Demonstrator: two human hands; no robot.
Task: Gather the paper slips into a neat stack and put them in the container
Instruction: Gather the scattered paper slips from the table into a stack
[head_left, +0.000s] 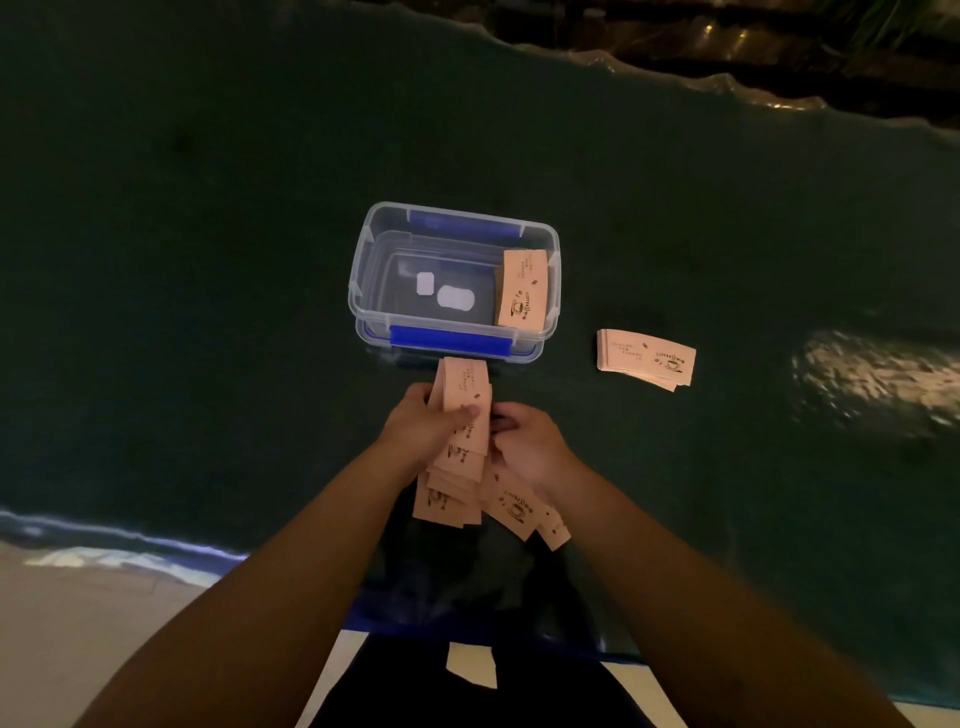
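Head view: slips (464, 415) half hidden behind both hands.

The open container (454, 280) stands mid-table with only one stack of slips (522, 289) against its right wall, so its left side takes a hand from above. Toward the table's right edge, a loose stack (645, 358) lies well apart; the dark cloth (208, 260) elsewhere is bare.

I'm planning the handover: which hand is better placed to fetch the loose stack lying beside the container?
The right hand, probably: the loose stack lies on its side, right of the container, while the left hand grips the fanned slips.
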